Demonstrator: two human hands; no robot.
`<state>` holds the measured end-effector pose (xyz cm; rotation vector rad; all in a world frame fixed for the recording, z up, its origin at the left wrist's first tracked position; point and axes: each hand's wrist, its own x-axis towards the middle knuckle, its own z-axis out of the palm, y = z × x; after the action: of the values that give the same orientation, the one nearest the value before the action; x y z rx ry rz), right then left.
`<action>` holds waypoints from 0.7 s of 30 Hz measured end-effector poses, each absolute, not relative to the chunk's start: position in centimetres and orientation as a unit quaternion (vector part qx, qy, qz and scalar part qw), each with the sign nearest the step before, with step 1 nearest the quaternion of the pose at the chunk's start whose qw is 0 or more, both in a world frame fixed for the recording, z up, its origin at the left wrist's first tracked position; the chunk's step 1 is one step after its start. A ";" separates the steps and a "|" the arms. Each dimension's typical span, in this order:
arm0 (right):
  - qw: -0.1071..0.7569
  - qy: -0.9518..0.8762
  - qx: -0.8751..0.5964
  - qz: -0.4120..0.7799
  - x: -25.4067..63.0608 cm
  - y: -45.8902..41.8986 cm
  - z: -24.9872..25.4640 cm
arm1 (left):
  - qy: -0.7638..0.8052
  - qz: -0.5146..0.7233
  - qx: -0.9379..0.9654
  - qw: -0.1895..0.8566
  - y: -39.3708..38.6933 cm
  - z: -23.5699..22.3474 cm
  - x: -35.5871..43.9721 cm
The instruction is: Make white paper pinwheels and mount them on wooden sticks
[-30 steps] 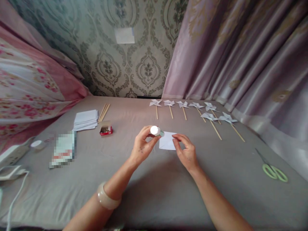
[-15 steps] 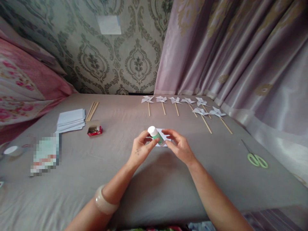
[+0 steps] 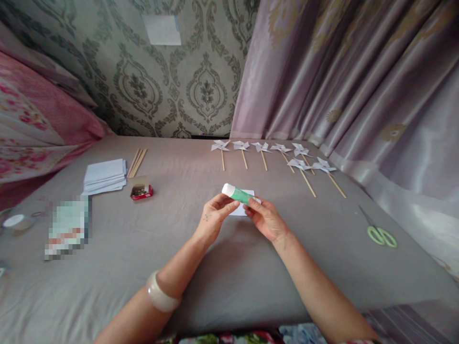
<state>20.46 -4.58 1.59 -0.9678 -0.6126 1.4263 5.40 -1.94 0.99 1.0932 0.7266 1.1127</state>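
Note:
A green glue stick with a white cap lies slantwise between my two hands, its capped end up and to the left. My left hand is closed around it near the cap, thumb in front and fingers partly hidden behind. At the base end, my right hand grips it with the thumb on top. Beneath the glue stick a small white sheet of paper rests on the grey cloth, partly covered by the hands.
Several paper pinwheels on sticks lie at the back right. Green-handled scissors are at the right. On the left are a paper stack, wooden sticks, a small red box and a blurred packet.
The glue stick has turned from near upright to a slant, its base swinging right. My right hand has taken hold of the base end.

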 end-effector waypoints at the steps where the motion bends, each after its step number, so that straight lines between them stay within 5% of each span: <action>1: 0.627 -0.250 -0.419 0.607 21.1 -4.4 2.0 | 0.346 0.485 0.508 0.623 -1.7 0.8 5.2; 9: 0.702 -0.290 -0.477 0.443 26.3 -3.4 5.6 | 0.388 0.338 0.846 0.143 -0.6 -1.1 3.9; 21: 0.475 -0.596 -0.622 0.178 23.7 -1.1 2.9 | 0.327 0.171 0.929 0.040 -1.8 -0.7 5.3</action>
<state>23.75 -1.05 2.88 -1.5214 -1.4581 0.4351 5.25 -1.83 -0.71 2.8452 1.0004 0.5242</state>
